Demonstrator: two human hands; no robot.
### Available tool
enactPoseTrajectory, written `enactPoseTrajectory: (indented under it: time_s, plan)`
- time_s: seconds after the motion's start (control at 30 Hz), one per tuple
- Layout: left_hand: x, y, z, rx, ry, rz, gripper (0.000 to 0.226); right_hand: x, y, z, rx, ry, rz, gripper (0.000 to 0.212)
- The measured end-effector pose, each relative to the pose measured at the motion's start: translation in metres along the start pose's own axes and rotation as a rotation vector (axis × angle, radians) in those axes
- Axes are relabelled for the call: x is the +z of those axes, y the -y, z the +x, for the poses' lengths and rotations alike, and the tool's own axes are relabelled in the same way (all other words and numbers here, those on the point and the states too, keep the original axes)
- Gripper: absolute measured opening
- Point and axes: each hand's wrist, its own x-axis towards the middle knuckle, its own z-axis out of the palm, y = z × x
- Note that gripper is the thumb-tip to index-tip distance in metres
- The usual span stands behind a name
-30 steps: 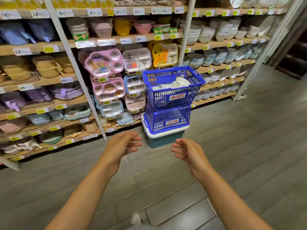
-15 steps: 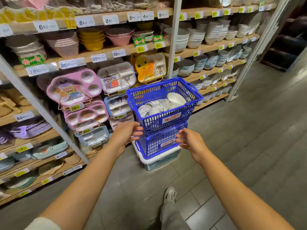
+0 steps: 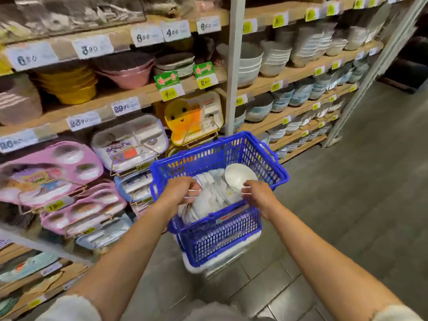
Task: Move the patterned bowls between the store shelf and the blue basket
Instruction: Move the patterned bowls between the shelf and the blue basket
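Observation:
The blue basket [image 3: 261, 156] sits on top of a second blue basket [image 3: 222, 242] in front of the shelf. Inside it lies a stack of white patterned bowls [image 3: 215, 195] on its side, with one white bowl [image 3: 238, 173] tilted at the stack's right end. My left hand [image 3: 179, 189] is inside the basket, its fingers curled over the left part of the stack. My right hand [image 3: 258, 193] reaches in from the right, bent fingertips at the tilted bowl's lower rim. Blur hides whether it grips.
The two baskets stand on a white-lidded bin [image 3: 231, 258] on the tiled floor. Wooden shelves hold pink divided trays [image 3: 53, 172], a yellow tray [image 3: 185, 119], and stacked bowls [image 3: 275, 59] right of a white upright post [image 3: 234, 72]. The aisle floor [image 3: 359, 216] lies to the right.
I have stepped closer to the basket. Both hands have gone from the basket's front wall up and over the rim, in among the bowls.

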Motion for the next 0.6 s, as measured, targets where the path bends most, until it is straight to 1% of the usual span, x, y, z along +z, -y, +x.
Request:
enactPoseTrajectory:
  time_s: [0.1,0.2,0.33,0.4,0.5,0.6]
  plan:
    - [0.016,-0.015,0.042,-0.028,0.046,0.042,0.013,0.000,0.015,0.035,0.008,-0.028,-0.069,0.015]
    - [0.034,-0.026,0.093,-0.049,0.104,0.092,0.019,-0.002,0.025,0.068,0.019,-0.088,-0.141,0.013]
    - [0.060,-0.043,0.149,-0.060,0.167,0.144,0.016,-0.006,0.034,0.111,0.036,-0.180,-0.246,0.011]
    - [0.073,-0.047,0.169,-0.045,0.180,0.190,0.013,-0.010,0.033,0.129,0.030,-0.227,-0.333,0.016]
    - [0.092,-0.049,0.191,-0.029,0.185,0.314,0.014,-0.016,0.030,0.153,0.058,-0.256,-0.442,0.029]
    - [0.105,-0.040,0.207,-0.012,0.207,0.489,0.014,-0.017,0.024,0.174,0.133,-0.206,-0.591,0.034]
